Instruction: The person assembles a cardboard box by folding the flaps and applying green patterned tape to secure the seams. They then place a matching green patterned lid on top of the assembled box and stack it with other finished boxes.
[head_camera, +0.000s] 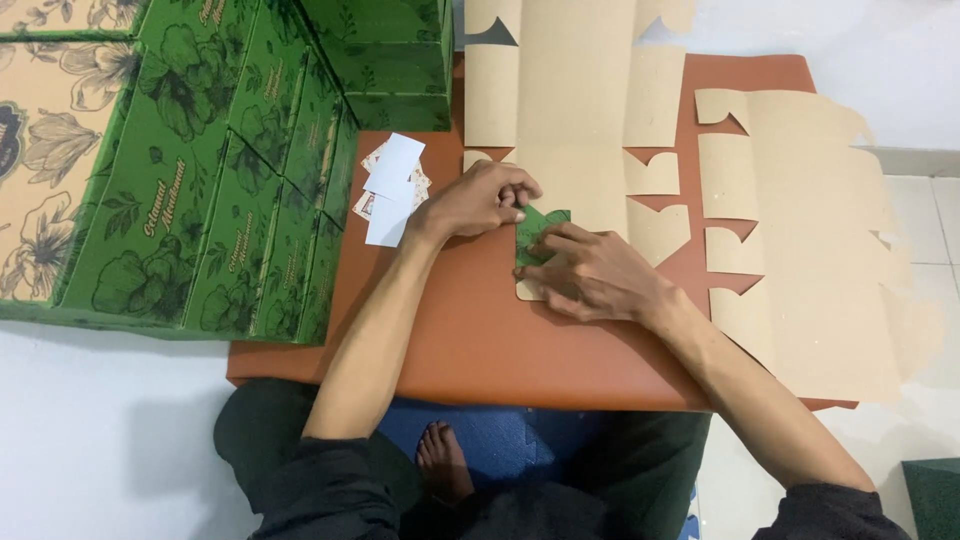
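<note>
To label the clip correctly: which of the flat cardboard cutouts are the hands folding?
The middle cardboard cutout: both the left hand and right hand press its folded green-printed corner. The cutout on the right lies untouched.

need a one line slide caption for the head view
Left hand and right hand fold a green flap of a flat cardboard blank on a brown mat.
</note>
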